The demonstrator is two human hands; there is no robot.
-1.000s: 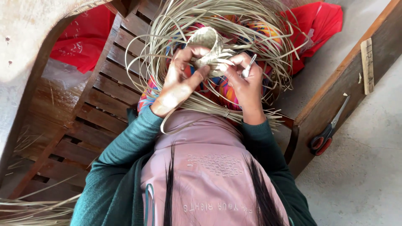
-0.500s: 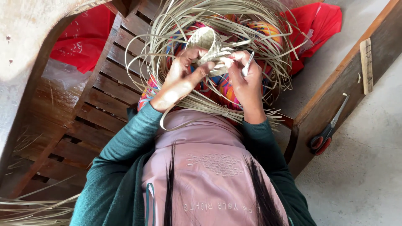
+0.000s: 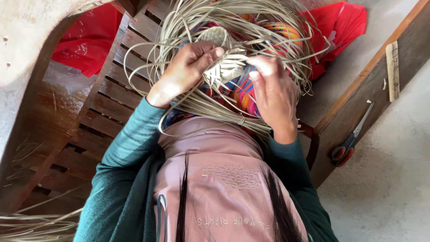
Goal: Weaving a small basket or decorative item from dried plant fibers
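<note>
Out past the left hand (image 3: 186,71) lay a slatted wooden bench (image 3: 112,98) with red plastic (image 3: 85,42) beyond it. That hand was closed, thumb and fingers pinching the small woven piece (image 3: 226,67) at its nearer edge. The piece sat between both hands, above the lap, ringed by loose pale strips (image 3: 201,22). It looked light and springy, its plaiting easily loosened, so it was probably best gripped on the tight woven body, not the free strands. The right hand (image 3: 275,92) curled beside it, fingertips meeting at the piece; whether it pinched a strip I cannot tell. Well off that hand's far side, scissors (image 3: 347,143) rested against a wooden plank (image 3: 358,94).
</note>
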